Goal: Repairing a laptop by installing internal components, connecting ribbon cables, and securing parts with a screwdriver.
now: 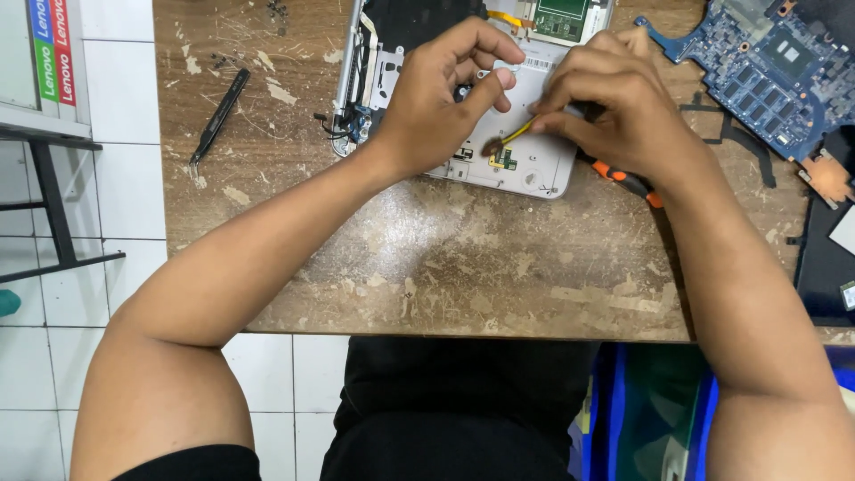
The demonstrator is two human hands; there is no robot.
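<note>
An opened white laptop chassis (545, 169) lies on the worn wooden table (463, 267). My left hand (436, 98) rests on the chassis, its fingers curled and its thumb pressing near a small part. My right hand (614, 107) pinches a thin yellow-shafted tool (515, 135) whose tip points at a small green circuit piece (504, 160) near the chassis's front edge. An orange-and-black tool handle (628, 181) sticks out from under my right wrist.
A blue motherboard (775, 71) lies at the table's right rear beside a dark panel (824, 258). Black tweezers (218, 116) lie at the left. A green board (563, 18) sits at the chassis's far end. White tiled floor and a black stand (53, 205) are to the left.
</note>
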